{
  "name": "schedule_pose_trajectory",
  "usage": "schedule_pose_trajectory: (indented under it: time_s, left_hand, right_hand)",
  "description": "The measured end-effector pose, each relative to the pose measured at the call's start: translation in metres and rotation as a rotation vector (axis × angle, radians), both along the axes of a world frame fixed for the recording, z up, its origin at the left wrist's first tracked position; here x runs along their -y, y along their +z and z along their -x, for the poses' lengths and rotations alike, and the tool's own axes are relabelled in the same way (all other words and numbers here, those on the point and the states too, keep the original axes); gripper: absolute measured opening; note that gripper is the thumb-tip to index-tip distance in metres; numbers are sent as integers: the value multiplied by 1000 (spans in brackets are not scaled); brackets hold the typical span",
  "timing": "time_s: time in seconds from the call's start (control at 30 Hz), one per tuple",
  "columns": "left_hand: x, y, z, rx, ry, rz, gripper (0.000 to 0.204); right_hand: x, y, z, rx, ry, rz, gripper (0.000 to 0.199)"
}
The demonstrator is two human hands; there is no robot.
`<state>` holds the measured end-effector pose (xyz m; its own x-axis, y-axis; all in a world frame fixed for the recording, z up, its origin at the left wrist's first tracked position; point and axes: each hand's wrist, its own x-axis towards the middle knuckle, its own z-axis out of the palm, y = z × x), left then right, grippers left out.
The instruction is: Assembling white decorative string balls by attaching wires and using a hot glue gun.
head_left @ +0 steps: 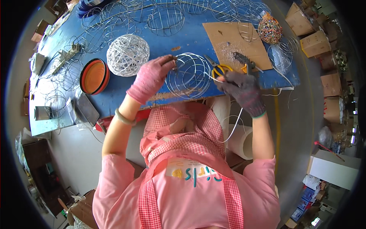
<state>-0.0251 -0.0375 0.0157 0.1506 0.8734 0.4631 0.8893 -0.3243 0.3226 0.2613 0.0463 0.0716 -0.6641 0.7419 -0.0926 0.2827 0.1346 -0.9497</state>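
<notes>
My left hand [149, 77], in a pink glove with bare fingertips, is closed on the left rim of a round wire frame [190, 74] at the table's near edge. To its right, my right hand [244, 91], in a dark grey glove, pinches a white cord [238, 124]. One stretch of the cord runs from the frame to these fingers, and the rest hangs in a loop below. Yellow-handled pliers [218, 70] lie between the frame and my right hand. Just beyond that hand rests a dark glue gun [244, 62], partly hidden.
A white cord-wrapped ball [128, 55] and an orange bowl [94, 77] stand left on the blue table [160, 45]. Cardboard [218, 35] lies at right, beside a multicoloured beaded ball [270, 29]. Several bare wire frames [166, 20] line the far side. Boxes [315, 44] flank the right.
</notes>
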Motion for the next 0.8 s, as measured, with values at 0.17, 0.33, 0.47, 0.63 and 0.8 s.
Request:
schedule_pose_trajectory:
  time_s: [0.17,0.33,0.47,0.63,0.8]
  left_hand:
    - [-14,15,3,25,-117,54,37]
    - [-18,8,-2,62,-195,-20,31]
    - [-1,8,-16,274,148,-248,26]
    - [28,16,-46,168,167,-233,8]
    - [17,12,-36,240,216,77,13]
  right_hand:
    - [-11,13,30,146,177,-832,16]
    - [-31,5,44,363,257,-665,24]
    - [-25,10,53,426,247,-704,27]
    - [-34,-7,55,361,270,-633,27]
    - [-24,-7,59,309,231,-562,25]
